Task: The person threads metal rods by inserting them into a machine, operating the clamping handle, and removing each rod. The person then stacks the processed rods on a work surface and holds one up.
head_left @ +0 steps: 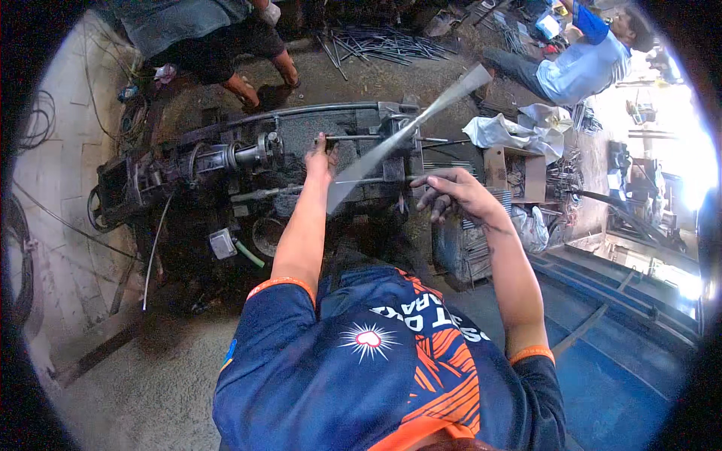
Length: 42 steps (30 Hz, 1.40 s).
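Left hand (pixel 321 160) (nearly closed) on rod (pixel 356 137)

Clear gap between left forearm (pixel 301 233) and right forearm (pixel 515 263), metal rod (pixel 355 138) and block (pixel 393 168) beyond.

left arm (pixel 299 233): i stretch it forward
left hand (pixel 321 158): my fingers point ahead
right arm (pixel 519 274): angled inward
right hand (pixel 454 192): my darkened fingers loosely bent

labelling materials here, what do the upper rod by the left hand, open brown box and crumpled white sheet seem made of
Upper rod by the left hand: likely steel, grey with a metallic glint.
Open brown box: probably cardboard, matt, with thin flat walls.
Crumpled white sheet: perhaps plastic, from its loose folds and slight sheen, though cloth can't be ruled out.
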{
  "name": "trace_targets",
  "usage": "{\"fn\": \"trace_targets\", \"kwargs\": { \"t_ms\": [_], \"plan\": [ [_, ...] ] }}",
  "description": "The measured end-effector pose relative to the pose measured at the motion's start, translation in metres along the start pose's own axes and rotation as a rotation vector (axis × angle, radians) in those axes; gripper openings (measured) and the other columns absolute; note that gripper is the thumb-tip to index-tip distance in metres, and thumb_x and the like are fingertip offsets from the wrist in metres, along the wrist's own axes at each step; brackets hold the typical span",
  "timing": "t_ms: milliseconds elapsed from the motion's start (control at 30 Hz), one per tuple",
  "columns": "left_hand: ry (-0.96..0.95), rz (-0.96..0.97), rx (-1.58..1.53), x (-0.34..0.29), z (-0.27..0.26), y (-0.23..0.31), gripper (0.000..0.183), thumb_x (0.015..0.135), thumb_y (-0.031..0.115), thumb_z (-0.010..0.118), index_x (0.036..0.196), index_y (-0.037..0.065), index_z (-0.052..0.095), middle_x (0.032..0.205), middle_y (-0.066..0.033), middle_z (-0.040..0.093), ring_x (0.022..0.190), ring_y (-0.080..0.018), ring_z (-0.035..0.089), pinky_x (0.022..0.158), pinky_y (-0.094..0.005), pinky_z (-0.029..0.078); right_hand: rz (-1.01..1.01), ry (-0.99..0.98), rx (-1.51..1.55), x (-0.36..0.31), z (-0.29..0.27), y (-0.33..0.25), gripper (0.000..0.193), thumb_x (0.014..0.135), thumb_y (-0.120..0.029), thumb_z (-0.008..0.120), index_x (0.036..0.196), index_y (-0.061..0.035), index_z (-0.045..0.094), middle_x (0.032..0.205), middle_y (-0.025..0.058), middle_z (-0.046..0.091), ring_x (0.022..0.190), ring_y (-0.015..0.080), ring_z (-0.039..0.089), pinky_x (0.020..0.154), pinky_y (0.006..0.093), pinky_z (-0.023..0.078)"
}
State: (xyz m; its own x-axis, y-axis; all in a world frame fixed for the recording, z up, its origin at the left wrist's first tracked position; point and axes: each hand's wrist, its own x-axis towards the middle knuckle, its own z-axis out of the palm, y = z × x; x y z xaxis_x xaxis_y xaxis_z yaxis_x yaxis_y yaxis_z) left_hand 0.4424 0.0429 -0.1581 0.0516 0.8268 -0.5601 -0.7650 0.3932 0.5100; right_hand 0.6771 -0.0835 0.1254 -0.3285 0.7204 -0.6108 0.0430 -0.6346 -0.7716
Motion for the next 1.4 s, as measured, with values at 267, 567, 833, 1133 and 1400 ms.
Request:
{"fn": "trace_targets", "kwargs": {
  "t_ms": [267, 567, 833, 1133, 1400],
  "plan": [
    [0.056, 0.014, 0.024, 0.011, 0.003, -0.003, 0.013, 0.091, 0.019, 0.067, 0.093, 0.007, 0.061, 0.086, -0.0040, 0.064, 0.075, -0.0167, 0.063, 0.066, -0.0324, 0.057, -0.025, 0.074, 0.056, -0.009, 0.000, 0.037, 0.039, 0.097, -0.027, 0.056, 0.123, 0.0022, 0.057, 0.094, 0.0152, 0.069, 0.071, 0.0180, 0.069, 0.062, 0.0267, 0.056],
    [0.041, 0.005, 0.519, -0.127, 0.057, -0.004, 0.031, 0.091, 0.028, 0.066, 0.108, 0.004, 0.057, 0.090, -0.0067, 0.060, 0.082, -0.0196, 0.062, 0.070, -0.0303, 0.050, -0.327, 0.303, -0.576, 0.013, -0.081, 0.041, 0.027, 0.091, -0.020, 0.061, 0.105, 0.0025, 0.067, 0.088, 0.0102, 0.071, 0.074, 0.0158, 0.065, 0.070, 0.0298, 0.051],
    [-0.117, 0.119, 1.215, -0.273, 0.139, -0.067, 0.054, 0.094, 0.022, 0.057, 0.137, -0.003, 0.035, 0.084, -0.0123, 0.062, 0.071, -0.0239, 0.061, 0.068, -0.0368, 0.050, -0.987, 0.314, -1.075, 0.143, -0.135, -0.019, 0.034, 0.090, -0.037, 0.061, 0.113, -0.0129, 0.068, 0.124, 0.0112, 0.062, 0.119, 0.0309, 0.054, 0.100, 0.0432, 0.042],
    [0.330, 0.262, 1.907, -0.265, 0.173, -0.069, 0.051, 0.095, 0.021, 0.048, 0.139, 0.001, 0.032, 0.092, -0.0267, 0.065, 0.085, -0.0447, 0.065, 0.077, -0.0542, 0.051, -1.044, 0.351, -1.685, 0.195, -0.123, -0.062, 0.031, 0.090, -0.036, 0.054, 0.107, -0.0155, 0.070, 0.122, 0.0033, 0.062, 0.126, 0.0278, 0.048, 0.108, 0.0457, 0.033],
    [0.407, 0.514, 2.197, -0.233, 0.134, -0.015, 0.040, 0.086, 0.018, 0.057, 0.125, 0.012, 0.057, 0.096, -0.0149, 0.068, 0.085, -0.0346, 0.067, 0.077, -0.0486, 0.053, -0.794, 0.309, -1.732, 0.198, -0.135, -0.072, 0.050, 0.087, -0.052, 0.047, 0.096, -0.0099, 0.073, 0.113, 0.0082, 0.068, 0.121, 0.0293, 0.052, 0.107, 0.0483, 0.035]
  ]
}}
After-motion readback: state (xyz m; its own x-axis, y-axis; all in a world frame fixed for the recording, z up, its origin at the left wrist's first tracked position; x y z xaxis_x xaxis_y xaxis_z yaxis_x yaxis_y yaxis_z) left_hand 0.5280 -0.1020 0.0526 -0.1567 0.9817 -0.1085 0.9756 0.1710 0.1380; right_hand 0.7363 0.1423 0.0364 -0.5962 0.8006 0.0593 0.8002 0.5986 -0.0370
